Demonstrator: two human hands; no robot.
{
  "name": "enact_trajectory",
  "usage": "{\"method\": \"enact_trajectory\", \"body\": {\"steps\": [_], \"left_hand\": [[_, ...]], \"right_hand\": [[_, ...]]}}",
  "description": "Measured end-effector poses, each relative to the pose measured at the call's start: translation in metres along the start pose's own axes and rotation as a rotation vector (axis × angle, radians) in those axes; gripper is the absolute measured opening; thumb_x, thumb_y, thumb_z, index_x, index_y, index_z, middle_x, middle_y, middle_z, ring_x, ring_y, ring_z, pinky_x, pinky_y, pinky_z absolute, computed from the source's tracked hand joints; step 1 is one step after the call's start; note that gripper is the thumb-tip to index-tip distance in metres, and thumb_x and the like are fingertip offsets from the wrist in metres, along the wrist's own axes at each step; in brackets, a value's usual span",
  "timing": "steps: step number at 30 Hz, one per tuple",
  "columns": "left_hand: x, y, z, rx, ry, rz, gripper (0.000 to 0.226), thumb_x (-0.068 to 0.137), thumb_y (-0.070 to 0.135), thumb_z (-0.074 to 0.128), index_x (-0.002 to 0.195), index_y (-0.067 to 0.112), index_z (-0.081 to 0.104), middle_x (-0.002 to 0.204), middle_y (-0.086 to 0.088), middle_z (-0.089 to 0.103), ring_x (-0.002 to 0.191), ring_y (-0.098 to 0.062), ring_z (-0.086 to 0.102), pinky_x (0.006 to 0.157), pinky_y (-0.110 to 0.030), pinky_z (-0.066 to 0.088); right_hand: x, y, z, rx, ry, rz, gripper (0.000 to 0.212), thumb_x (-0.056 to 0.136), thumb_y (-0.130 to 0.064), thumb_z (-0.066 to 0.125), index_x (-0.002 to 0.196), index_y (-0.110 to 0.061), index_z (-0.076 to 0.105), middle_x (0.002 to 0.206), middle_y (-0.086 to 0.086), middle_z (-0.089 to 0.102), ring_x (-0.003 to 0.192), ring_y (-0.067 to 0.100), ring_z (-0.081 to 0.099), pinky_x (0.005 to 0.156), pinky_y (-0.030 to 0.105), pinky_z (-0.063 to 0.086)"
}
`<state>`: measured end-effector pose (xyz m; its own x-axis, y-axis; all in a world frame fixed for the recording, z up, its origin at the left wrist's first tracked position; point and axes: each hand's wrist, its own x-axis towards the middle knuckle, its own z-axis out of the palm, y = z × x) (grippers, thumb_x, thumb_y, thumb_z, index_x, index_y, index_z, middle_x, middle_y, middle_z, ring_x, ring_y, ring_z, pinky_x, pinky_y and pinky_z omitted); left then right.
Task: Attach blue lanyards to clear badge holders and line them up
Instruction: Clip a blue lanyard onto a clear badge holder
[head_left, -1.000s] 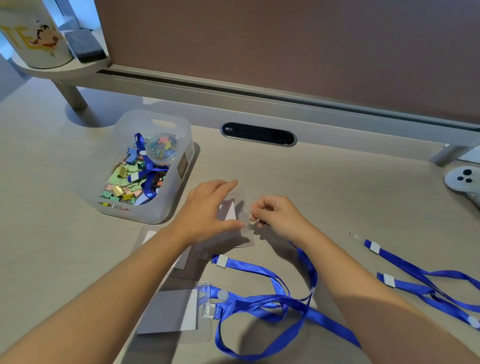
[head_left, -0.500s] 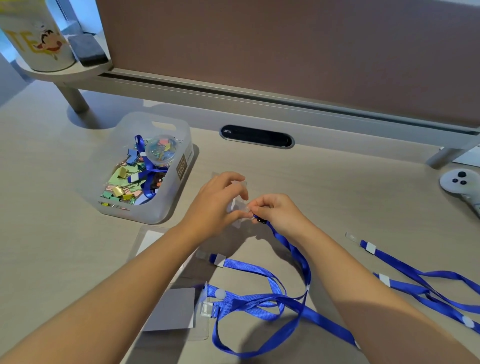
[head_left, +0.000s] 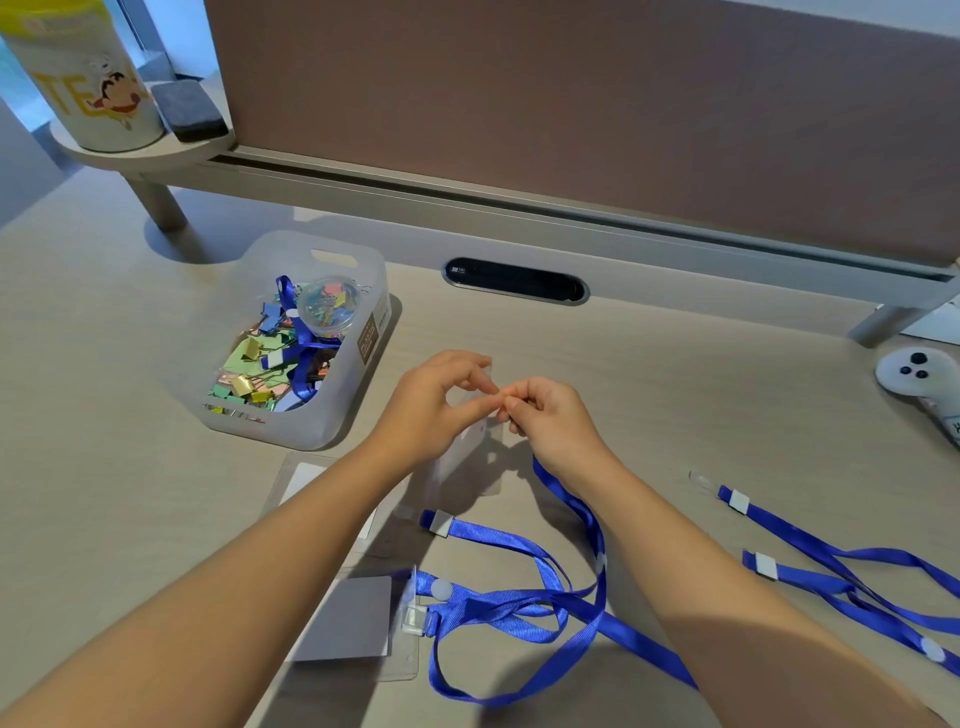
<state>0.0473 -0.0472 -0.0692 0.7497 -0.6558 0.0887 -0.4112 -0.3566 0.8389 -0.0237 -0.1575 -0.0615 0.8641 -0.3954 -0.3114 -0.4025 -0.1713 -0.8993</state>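
Observation:
My left hand (head_left: 434, 402) pinches the top of a clear badge holder (head_left: 470, 457), raised off the desk at its upper edge. My right hand (head_left: 550, 421) is shut on the clip end of a blue lanyard (head_left: 587, 519), fingertips touching the left hand's at the holder's top. The strap trails down from my right wrist to the desk. A second holder with a white card (head_left: 353, 618) lies near me with a lanyard (head_left: 493, 603) clipped to it. Another clear holder (head_left: 306, 478) lies flat under my left forearm.
A translucent bin (head_left: 343, 415) of coloured binder clips stands at the left. Two loose blue lanyards (head_left: 831, 566) lie at the right. A white controller (head_left: 919, 374) sits at far right. A cable slot (head_left: 514, 283) and the partition are behind.
Both hands rose and came together; the badge holder was lifted off the desk and the lanyard's clip end was brought to its top edge.

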Motion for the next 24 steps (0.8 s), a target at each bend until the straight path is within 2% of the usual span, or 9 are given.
{"method": "enact_trajectory", "body": {"steps": [1, 4, 8, 10, 12, 16, 19, 22, 24], "left_hand": [[0.0, 0.001, 0.0, 0.001, 0.002, 0.003, 0.008, 0.077, 0.013, 0.064, 0.081, 0.006, 0.066, 0.117, -0.012, 0.061, 0.101, -0.014, 0.053, 0.083, -0.019, 0.039], [0.001, 0.005, -0.003, 0.037, -0.004, 0.027, 0.011, 0.079, 0.013, 0.061, 0.084, 0.004, 0.066, 0.11, -0.014, 0.067, 0.101, -0.021, 0.06, 0.088, -0.031, 0.044], [0.002, 0.012, -0.006, 0.102, 0.004, 0.043, 0.018, 0.081, 0.016, 0.059, 0.087, 0.001, 0.065, 0.098, -0.013, 0.071, 0.092, -0.022, 0.063, 0.082, -0.034, 0.048], [0.002, 0.014, -0.006, 0.093, 0.019, 0.039, 0.017, 0.081, 0.015, 0.059, 0.085, 0.0, 0.065, 0.092, -0.014, 0.072, 0.085, -0.021, 0.063, 0.077, -0.032, 0.049], [0.003, 0.015, -0.007, 0.072, 0.037, 0.031, 0.015, 0.081, 0.013, 0.059, 0.082, -0.001, 0.064, 0.084, -0.015, 0.07, 0.074, -0.019, 0.059, 0.066, -0.024, 0.045], [0.007, 0.015, -0.008, 0.05, 0.049, 0.013, 0.013, 0.082, 0.012, 0.058, 0.079, 0.001, 0.064, 0.071, -0.006, 0.06, 0.059, -0.008, 0.049, 0.057, -0.014, 0.039], [0.01, 0.014, -0.012, -0.063, 0.009, -0.023, 0.012, 0.082, 0.013, 0.057, 0.083, 0.003, 0.063, 0.071, -0.001, 0.059, 0.067, -0.01, 0.054, 0.063, -0.01, 0.042], [0.008, 0.015, -0.017, -0.221, -0.038, -0.032, 0.021, 0.079, 0.015, 0.061, 0.099, 0.008, 0.061, 0.093, -0.003, 0.063, 0.091, -0.015, 0.059, 0.085, -0.023, 0.046], [0.007, 0.016, -0.018, -0.182, -0.054, -0.009, 0.038, 0.074, 0.017, 0.067, 0.11, 0.016, 0.056, 0.108, 0.002, 0.058, 0.104, -0.013, 0.054, 0.092, -0.02, 0.041]], "right_hand": [[-0.001, -0.001, 0.0, 0.009, 0.011, -0.007, 0.026, 0.092, -0.004, 0.041, 0.074, -0.015, 0.056, 0.067, -0.002, 0.051, 0.059, 0.01, 0.044, 0.056, 0.024, 0.039], [-0.001, -0.003, 0.001, 0.047, 0.038, -0.02, 0.02, 0.092, -0.003, 0.041, 0.091, -0.003, 0.061, 0.067, -0.003, 0.052, 0.059, 0.009, 0.044, 0.059, 0.02, 0.04], [0.0, -0.006, 0.002, 0.065, 0.062, -0.027, 0.022, 0.092, -0.003, 0.043, 0.101, 0.006, 0.061, 0.066, -0.003, 0.052, 0.06, 0.007, 0.046, 0.062, 0.018, 0.041], [0.0, -0.007, 0.002, 0.064, 0.071, -0.032, 0.022, 0.092, -0.003, 0.043, 0.101, 0.005, 0.061, 0.066, -0.003, 0.052, 0.06, 0.007, 0.046, 0.063, 0.02, 0.041], [0.001, -0.007, 0.003, 0.056, 0.083, -0.039, 0.021, 0.091, -0.003, 0.043, 0.102, 0.004, 0.061, 0.066, -0.003, 0.053, 0.061, 0.008, 0.046, 0.064, 0.02, 0.041], [0.0, -0.008, 0.007, 0.054, 0.111, -0.057, 0.018, 0.091, -0.004, 0.044, 0.095, -0.001, 0.061, 0.064, -0.003, 0.052, 0.059, 0.008, 0.046, 0.062, 0.021, 0.04], [0.003, -0.013, 0.003, 0.111, 0.092, -0.026, 0.018, 0.092, -0.004, 0.045, 0.081, -0.01, 0.059, 0.064, -0.001, 0.053, 0.057, 0.009, 0.046, 0.058, 0.017, 0.041], [0.007, -0.021, -0.003, 0.195, 0.046, 0.022, 0.028, 0.092, -0.003, 0.045, 0.069, -0.015, 0.056, 0.062, 0.001, 0.053, 0.054, 0.009, 0.047, 0.051, 0.014, 0.04], [0.008, -0.025, -0.009, 0.299, 0.016, 0.049, 0.027, 0.092, -0.003, 0.045, 0.069, -0.013, 0.056, 0.062, 0.002, 0.053, 0.051, 0.009, 0.048, 0.05, 0.016, 0.04]]}}
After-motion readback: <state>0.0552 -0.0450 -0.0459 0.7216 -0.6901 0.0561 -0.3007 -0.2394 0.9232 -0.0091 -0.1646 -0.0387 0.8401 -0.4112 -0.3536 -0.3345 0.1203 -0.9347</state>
